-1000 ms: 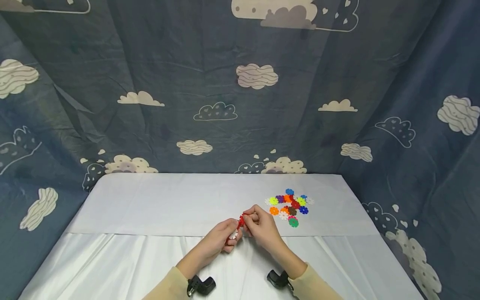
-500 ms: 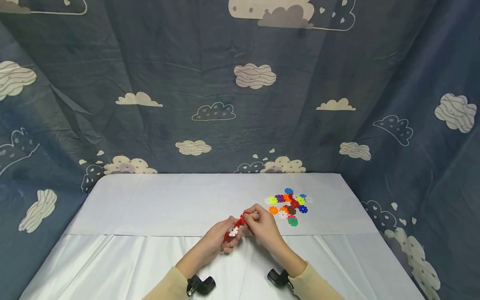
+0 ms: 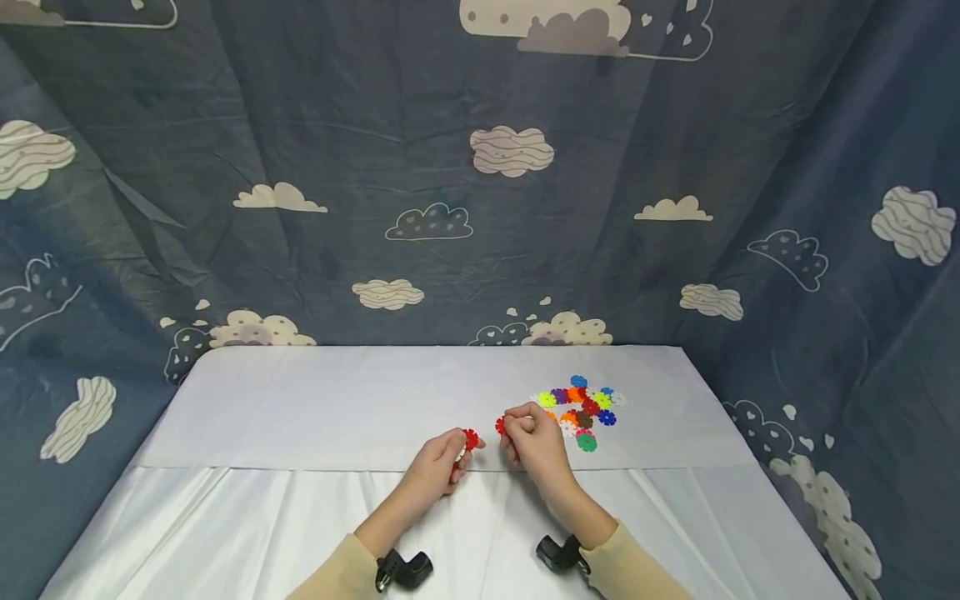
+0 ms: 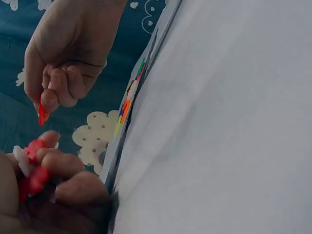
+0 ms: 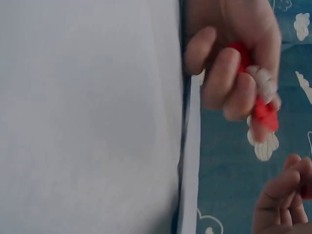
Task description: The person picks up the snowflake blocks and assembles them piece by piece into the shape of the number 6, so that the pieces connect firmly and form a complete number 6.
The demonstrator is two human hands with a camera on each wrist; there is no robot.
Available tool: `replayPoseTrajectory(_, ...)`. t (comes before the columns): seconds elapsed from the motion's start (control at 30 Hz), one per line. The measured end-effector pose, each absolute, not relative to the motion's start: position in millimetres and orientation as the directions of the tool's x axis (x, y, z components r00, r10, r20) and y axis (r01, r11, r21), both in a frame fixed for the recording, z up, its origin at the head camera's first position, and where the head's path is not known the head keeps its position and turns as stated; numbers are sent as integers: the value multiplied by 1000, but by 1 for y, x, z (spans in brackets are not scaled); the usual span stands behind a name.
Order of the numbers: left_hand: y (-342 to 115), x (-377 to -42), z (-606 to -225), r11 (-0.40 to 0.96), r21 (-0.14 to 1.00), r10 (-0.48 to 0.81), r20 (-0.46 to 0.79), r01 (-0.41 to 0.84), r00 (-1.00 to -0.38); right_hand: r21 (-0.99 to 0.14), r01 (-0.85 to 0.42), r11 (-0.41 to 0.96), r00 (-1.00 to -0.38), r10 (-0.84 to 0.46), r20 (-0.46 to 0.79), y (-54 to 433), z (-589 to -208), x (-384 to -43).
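My left hand (image 3: 433, 467) grips a small joined cluster of notched plastic discs, red and white. In the left wrist view a white disc (image 4: 22, 161) stands between red discs (image 4: 35, 179), partly covered by the fingers. To the right, my right hand (image 3: 538, 440) pinches one single red notched disc (image 3: 501, 426) between thumb and fingertip. A gap separates that disc from the cluster. Seen from the left wrist, the single red disc (image 4: 41, 114) is edge-on, pointing down toward the cluster. Both hands are raised over the table.
Behind the right hand, a loose pile of multicoloured notched discs (image 3: 591, 408) lies on the white-covered table (image 3: 315, 408). Some of its left discs are hidden by the hand. A dark cloud-patterned curtain (image 3: 427, 150) hangs behind and along both sides.
The hands, together before, have drawn apart. My right hand has moved right with the single red disc, my left slightly left with the cluster, which has turned in its fingers.
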State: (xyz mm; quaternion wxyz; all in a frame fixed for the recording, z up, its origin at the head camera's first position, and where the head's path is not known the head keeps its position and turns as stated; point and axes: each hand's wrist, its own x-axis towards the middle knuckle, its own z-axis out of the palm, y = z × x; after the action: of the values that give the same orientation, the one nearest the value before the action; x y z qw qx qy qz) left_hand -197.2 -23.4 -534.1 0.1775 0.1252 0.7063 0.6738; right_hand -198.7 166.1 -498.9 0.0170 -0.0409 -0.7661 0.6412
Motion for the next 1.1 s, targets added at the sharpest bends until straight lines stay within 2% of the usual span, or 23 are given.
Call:
replayPoseTrajectory(0.13, -23, -198, -533, 15, 996, 371, -85, -86, -925, -987, 36, 159, -999, -9, -38, 168, -501, -201)
replayPoseTrajectory(0.37, -22, -198, -530, -23, 995, 354, -82, -97, -932, -921, -152, 358, -984, -145, 106, 168, -500, -198)
replayPoseTrajectory(0.5, -22, -197, -532, -24, 996, 359, -74, -89, -930, -894, -208, 397, -972, -185, 144, 168, -499, -196)
replayPoseTrajectory(0.87, -21, -199, -533, -47, 993, 374, -87, -113, -923, -841, -386, 379, -905, -330, 267, 173, -504, -198)
replayPoseTrajectory(1.1, -19, -196, -531, -7, 997, 373, -71, -79, -925, -829, -411, 380, -890, -365, 274, 173, -508, -200)
